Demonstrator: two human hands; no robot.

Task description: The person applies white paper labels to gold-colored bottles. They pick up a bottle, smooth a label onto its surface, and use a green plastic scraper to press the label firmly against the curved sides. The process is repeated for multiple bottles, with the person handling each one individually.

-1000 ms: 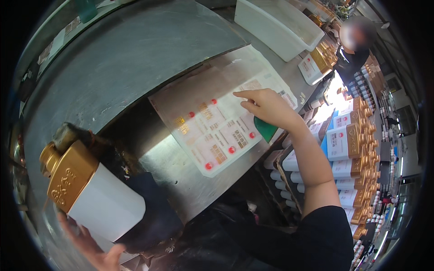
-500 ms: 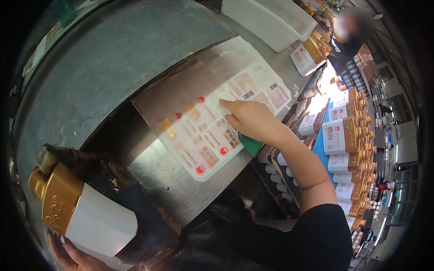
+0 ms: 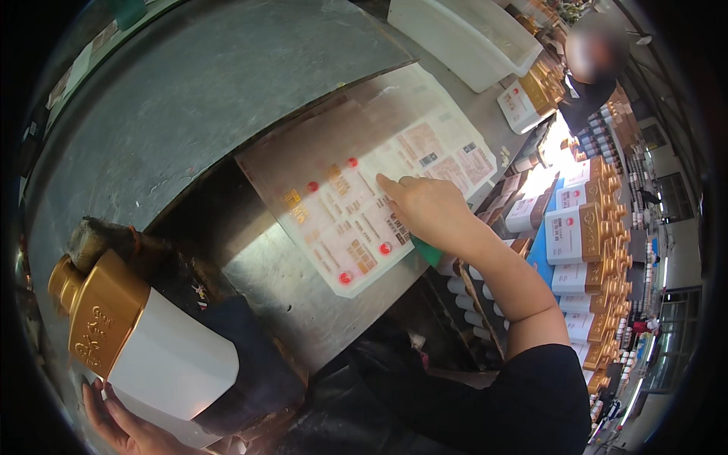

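A bottle with a white body and gold shoulder and cap lies tilted at the lower left, against a dark padded support. My left hand rests along its near side, fingers curled against it and partly hidden at the picture's edge. On the metal bench lies a translucent sheet of printed decals with red dots, gold lettering and brown blocks. My right hand is over the sheet's right part, its index fingertip on the surface. From under its palm sticks a green flat piece, held by the curled fingers.
A white plastic tub stands at the far edge of the grey bench. Rows of white-and-gold bottles line the right, by a blue surface. A co-worker is at the far right. A dark cloth-wrapped bar sits beside the bottle's cap.
The whole view has shifted slightly, moving the sheet a little right. My right fingertip has drawn slightly nearer to me across the sheet. My left hand stays at the bottle.
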